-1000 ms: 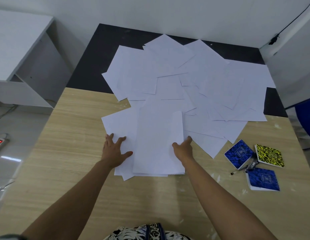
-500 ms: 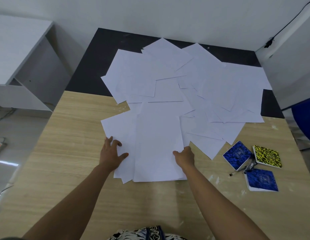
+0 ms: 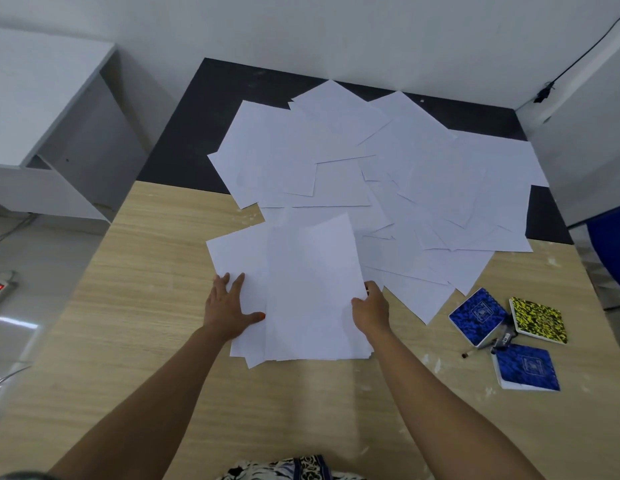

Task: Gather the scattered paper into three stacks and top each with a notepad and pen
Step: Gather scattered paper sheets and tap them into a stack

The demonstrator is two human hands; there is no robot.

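- Left hand (image 3: 229, 311) is pressing flat, fingers straight, on the gathered sheets (image 3: 308, 292) at frame centre.
- Right hand (image 3: 370, 308) is pinching their right edge.

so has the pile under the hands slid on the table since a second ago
No. The paper pile keeps its near edge level with the lower blue notepad, as before; only the top sheet has tipped up its far end at the right hand.
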